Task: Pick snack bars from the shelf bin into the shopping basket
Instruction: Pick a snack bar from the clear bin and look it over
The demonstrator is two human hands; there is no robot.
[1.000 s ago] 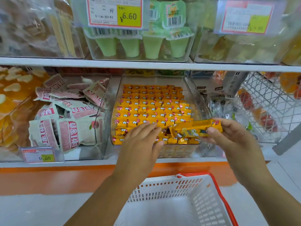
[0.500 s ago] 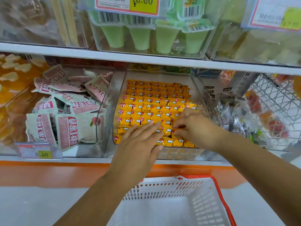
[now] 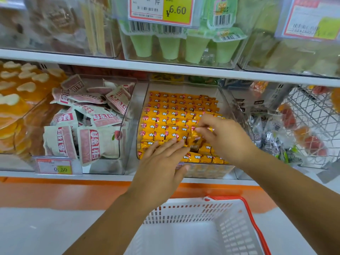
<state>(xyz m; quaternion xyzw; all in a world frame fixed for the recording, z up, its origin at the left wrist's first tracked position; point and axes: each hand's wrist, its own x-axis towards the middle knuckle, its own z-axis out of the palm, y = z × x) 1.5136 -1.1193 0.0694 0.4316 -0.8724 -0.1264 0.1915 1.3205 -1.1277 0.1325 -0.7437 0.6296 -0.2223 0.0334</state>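
snack bars [image 3: 165,116] wall-to-wall in bin [image 3: 207,172]

Two bare forearms and hands are all of the person that shows. The left forearm [image 3: 117,221] enters from 7 o'clock, slim and smooth, uncovered along its whole visible length up to the left grip [image 3: 161,162], a bare hand with long, slender fingers and short, rounded nails. The right forearm [image 3: 294,199] enters from 4 o'clock, likewise uncovered to the frame edge, and ends in the right grip [image 3: 226,138], a bare hand whose short-cut nails catch a slight shine.
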